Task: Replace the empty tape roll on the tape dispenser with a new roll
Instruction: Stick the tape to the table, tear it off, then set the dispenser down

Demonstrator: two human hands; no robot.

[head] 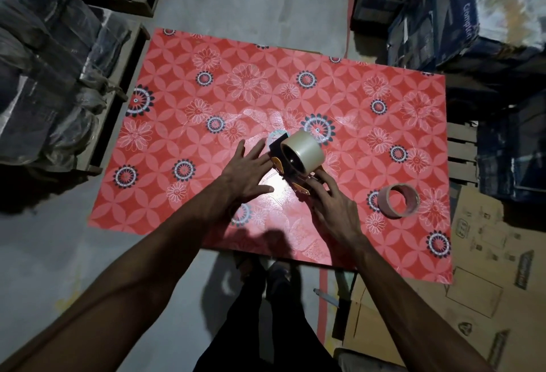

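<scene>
I am seeing the tape dispenser [298, 173] sitting near the middle of the red flowery table. It is black and orange. A fat new roll [302, 151] of shiny clear tape is sitting on its wheel, tipped up. The empty roll [398, 201], a thin brown ring, is lying flat to the right, well apart.

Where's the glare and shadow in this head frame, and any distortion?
Head view: glare hotspot on the red table between left hand and right hand; arm shadows along its near edge; surroundings dim; wide-angle bowing at table edges; tape dispenser fairly sharp.
</scene>
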